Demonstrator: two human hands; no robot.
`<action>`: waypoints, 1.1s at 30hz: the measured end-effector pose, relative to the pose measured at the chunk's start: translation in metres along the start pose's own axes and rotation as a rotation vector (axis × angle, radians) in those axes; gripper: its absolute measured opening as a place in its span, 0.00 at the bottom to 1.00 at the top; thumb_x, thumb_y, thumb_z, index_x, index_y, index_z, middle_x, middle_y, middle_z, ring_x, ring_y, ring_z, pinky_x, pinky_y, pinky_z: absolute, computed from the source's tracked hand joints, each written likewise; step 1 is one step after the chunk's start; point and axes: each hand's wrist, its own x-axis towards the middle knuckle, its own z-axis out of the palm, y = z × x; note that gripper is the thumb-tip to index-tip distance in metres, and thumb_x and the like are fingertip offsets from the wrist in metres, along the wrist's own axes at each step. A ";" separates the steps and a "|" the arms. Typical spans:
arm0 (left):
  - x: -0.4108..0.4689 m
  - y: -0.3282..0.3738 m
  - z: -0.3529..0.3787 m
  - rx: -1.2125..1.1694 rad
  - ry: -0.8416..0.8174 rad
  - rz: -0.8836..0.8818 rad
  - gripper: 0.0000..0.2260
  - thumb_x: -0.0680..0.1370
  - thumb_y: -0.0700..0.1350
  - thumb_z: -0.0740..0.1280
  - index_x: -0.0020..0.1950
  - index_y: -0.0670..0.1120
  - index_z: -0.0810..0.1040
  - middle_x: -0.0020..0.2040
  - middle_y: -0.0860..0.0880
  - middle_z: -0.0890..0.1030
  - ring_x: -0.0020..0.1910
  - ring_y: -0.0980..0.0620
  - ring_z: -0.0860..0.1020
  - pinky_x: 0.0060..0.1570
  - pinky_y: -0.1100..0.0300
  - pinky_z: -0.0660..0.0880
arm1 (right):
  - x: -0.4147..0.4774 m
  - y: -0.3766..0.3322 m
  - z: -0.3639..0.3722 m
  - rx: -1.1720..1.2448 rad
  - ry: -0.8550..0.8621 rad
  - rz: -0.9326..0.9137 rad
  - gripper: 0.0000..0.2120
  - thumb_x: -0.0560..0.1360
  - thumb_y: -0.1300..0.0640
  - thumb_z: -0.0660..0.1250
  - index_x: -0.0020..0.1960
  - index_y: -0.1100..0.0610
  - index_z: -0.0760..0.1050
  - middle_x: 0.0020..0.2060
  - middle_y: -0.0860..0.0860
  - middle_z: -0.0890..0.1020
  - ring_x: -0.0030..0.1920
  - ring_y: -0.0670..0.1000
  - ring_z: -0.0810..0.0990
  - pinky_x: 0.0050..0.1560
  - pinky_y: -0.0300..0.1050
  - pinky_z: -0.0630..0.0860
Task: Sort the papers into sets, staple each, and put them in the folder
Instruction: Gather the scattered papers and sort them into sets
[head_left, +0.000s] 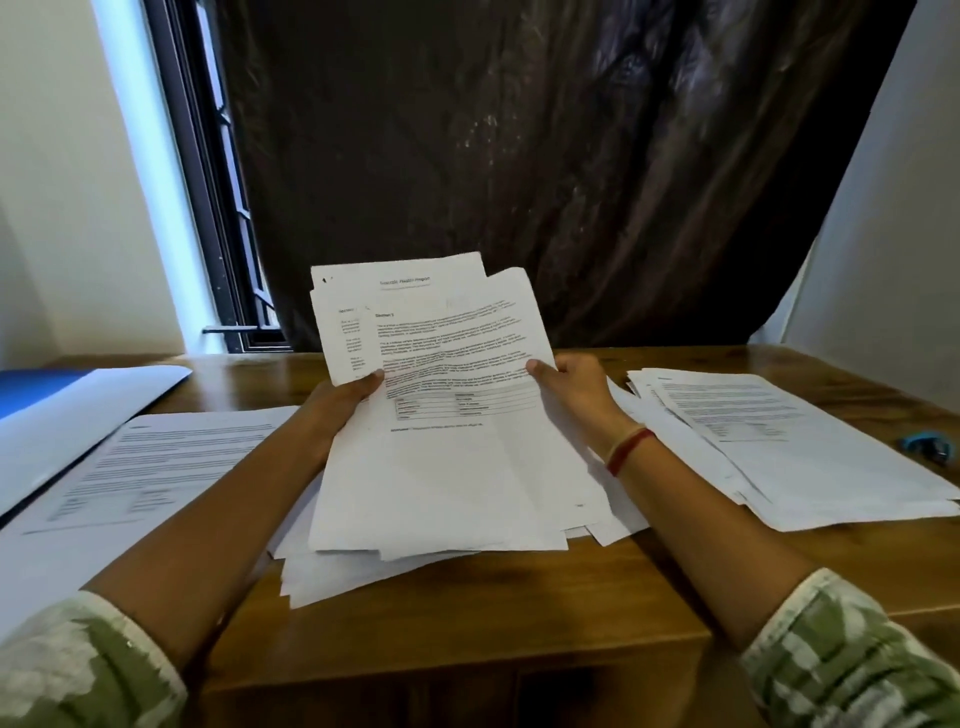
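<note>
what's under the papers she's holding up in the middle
A loose heap of white sheets lies on the wooden table beneath the held papers. What the heap's lower sheets say is covered.

**Wooden table and its load**

Brown wooden table (467, 613), grain visible, front edge bare. Far left: blue-and-white folder (78, 410), lying open. Beside it, a printed sheet (150, 457) flat on the wood. Centre: loose fanned pile of papers (395, 566) (lower edges resting on the top). Right: uneven stack of printed pages (810, 457). Far right edge: small blue object (930, 448), too blurred to identify.
</note>
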 end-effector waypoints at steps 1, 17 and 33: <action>0.002 0.001 0.002 0.009 -0.011 -0.010 0.14 0.77 0.42 0.67 0.63 0.48 0.76 0.55 0.47 0.83 0.49 0.48 0.83 0.45 0.50 0.81 | -0.001 -0.003 -0.004 -0.017 0.003 0.015 0.09 0.78 0.56 0.67 0.42 0.59 0.80 0.43 0.50 0.86 0.43 0.52 0.85 0.47 0.49 0.83; 0.043 -0.011 0.132 0.076 -0.051 -0.050 0.18 0.78 0.43 0.67 0.68 0.47 0.73 0.61 0.48 0.78 0.51 0.51 0.79 0.48 0.58 0.76 | 0.064 -0.031 -0.274 -0.335 0.399 0.092 0.13 0.75 0.53 0.69 0.48 0.63 0.77 0.47 0.60 0.81 0.47 0.61 0.81 0.50 0.52 0.76; 0.052 -0.047 0.182 0.237 -0.038 -0.054 0.20 0.80 0.41 0.64 0.71 0.45 0.68 0.61 0.49 0.74 0.56 0.50 0.74 0.55 0.57 0.70 | 0.068 0.023 -0.394 -0.310 0.577 0.339 0.24 0.80 0.53 0.64 0.67 0.70 0.69 0.60 0.63 0.76 0.51 0.57 0.72 0.58 0.54 0.70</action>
